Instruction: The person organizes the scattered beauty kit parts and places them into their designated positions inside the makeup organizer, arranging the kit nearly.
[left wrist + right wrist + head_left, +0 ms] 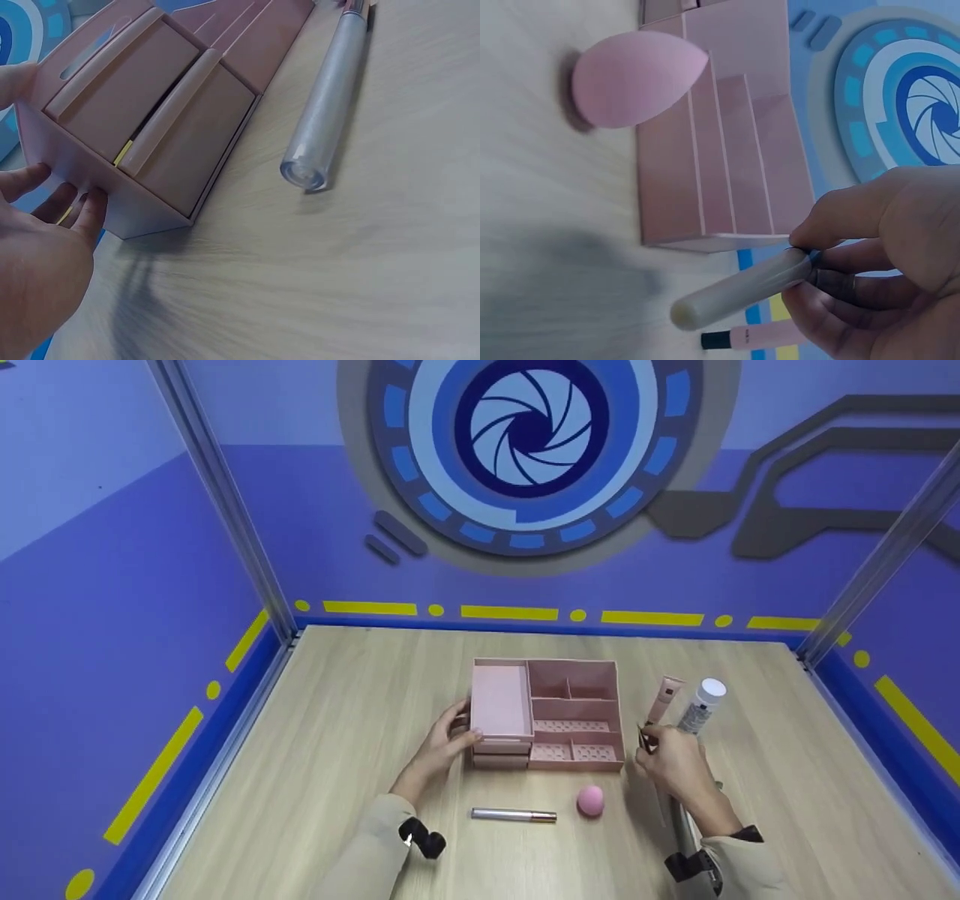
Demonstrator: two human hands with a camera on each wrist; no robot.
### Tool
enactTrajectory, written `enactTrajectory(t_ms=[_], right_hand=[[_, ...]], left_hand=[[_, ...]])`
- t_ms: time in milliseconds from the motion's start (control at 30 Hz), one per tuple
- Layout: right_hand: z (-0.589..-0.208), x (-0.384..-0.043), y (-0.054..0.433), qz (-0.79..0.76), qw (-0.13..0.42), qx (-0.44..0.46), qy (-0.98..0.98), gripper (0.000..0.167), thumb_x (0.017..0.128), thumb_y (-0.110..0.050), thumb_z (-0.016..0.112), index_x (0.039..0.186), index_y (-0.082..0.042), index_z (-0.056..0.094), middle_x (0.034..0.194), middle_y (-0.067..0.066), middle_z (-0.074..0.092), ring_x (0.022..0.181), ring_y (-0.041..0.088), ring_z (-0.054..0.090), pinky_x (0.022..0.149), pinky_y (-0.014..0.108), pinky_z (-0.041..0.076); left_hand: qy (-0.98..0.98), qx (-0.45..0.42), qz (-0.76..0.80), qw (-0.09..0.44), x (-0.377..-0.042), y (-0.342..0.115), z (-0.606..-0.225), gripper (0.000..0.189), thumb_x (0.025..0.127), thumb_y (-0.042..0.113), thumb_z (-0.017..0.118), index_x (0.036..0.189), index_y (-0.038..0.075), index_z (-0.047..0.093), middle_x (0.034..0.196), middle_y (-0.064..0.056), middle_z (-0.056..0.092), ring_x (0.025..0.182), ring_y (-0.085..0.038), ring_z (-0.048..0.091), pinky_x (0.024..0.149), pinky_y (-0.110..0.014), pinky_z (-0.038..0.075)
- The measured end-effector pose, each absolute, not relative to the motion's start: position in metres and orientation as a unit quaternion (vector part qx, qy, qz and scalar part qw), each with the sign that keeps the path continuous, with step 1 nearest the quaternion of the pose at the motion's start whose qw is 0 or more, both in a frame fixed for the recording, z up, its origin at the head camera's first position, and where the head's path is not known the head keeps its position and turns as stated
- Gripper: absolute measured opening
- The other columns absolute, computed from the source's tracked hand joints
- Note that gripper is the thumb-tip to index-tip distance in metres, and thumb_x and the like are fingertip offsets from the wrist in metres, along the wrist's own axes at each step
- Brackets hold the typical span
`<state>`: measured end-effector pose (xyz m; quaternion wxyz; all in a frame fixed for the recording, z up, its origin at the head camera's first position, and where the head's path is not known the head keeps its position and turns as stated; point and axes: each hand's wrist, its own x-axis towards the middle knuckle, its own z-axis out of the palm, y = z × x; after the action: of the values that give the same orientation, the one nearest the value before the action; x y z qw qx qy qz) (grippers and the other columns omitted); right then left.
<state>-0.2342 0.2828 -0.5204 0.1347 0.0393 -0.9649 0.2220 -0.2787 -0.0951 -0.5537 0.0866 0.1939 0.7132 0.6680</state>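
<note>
My left hand (446, 742) holds the left side of a pink cosmetics organizer (501, 699), thumb at its upper front edge and bent fingertips against the side wall. In the left wrist view the fingertips meet that wall beside two stacked drawers (199, 124). To the organizer's right, my right hand (675, 765) pinches a makeup brush by its pale, round-ended handle (735, 292); the fingers mostly hide its other end. Just beyond that hand lie a pink squeeze tube (664, 700) and a white-capped bottle (701, 706).
In front of the organizer a silver cosmetic tube (513, 814) lies flat, with a pink makeup sponge (591, 801) to its right. The organizer's right half has several open compartments (574, 712). Blue walls with metal posts (225, 502) bound the wooden table (360, 690).
</note>
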Motion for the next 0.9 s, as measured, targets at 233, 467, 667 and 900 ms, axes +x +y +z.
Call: enactTrajectory(t_ms=[233,467,667,900], right_hand=[[-0.512,-0.24,0.277,0.24,0.151,0.046,-0.958,0.03,0.076,-0.006,0.068,0.105,0.003,0.071,0.092,0.022,0.072,0.078,0.032,0.071,0.067,0.047,0.058],[-0.503,-0.247,0.265,0.264,0.176,0.058,-0.947,0.027,0.078,-0.006,0.072,0.105,-0.001,0.073,0.09,0.019,0.074,0.078,0.031,0.072,0.066,0.046,0.058],[-0.497,-0.253,0.254,0.281,0.203,0.076,-0.935,0.028,0.077,-0.004,0.075,0.104,0.001,0.073,0.088,0.02,0.072,0.074,0.03,0.071,0.064,0.043,0.059],[-0.49,-0.26,0.245,0.291,0.222,0.084,-0.927,0.031,0.075,-0.003,0.075,0.106,0.003,0.072,0.091,0.022,0.072,0.076,0.03,0.07,0.067,0.043,0.059]], left_hand=[[0.71,0.194,0.672,0.084,-0.275,-0.094,-0.548,0.067,0.095,0.008,0.057,0.148,-0.011,0.022,0.148,-0.029,0.032,0.133,-0.044,0.037,0.107,-0.039,0.042],[0.709,0.194,0.673,0.086,-0.277,-0.094,-0.55,0.068,0.095,0.009,0.058,0.149,-0.011,0.022,0.148,-0.029,0.032,0.133,-0.043,0.037,0.108,-0.041,0.041],[0.712,0.185,0.671,0.091,-0.277,-0.094,-0.551,0.069,0.094,0.01,0.059,0.15,-0.008,0.022,0.149,-0.027,0.031,0.133,-0.042,0.037,0.108,-0.043,0.04],[0.705,0.185,0.68,0.077,-0.284,-0.093,-0.565,0.068,0.094,0.007,0.059,0.148,-0.011,0.023,0.148,-0.03,0.032,0.132,-0.045,0.038,0.107,-0.041,0.043]])
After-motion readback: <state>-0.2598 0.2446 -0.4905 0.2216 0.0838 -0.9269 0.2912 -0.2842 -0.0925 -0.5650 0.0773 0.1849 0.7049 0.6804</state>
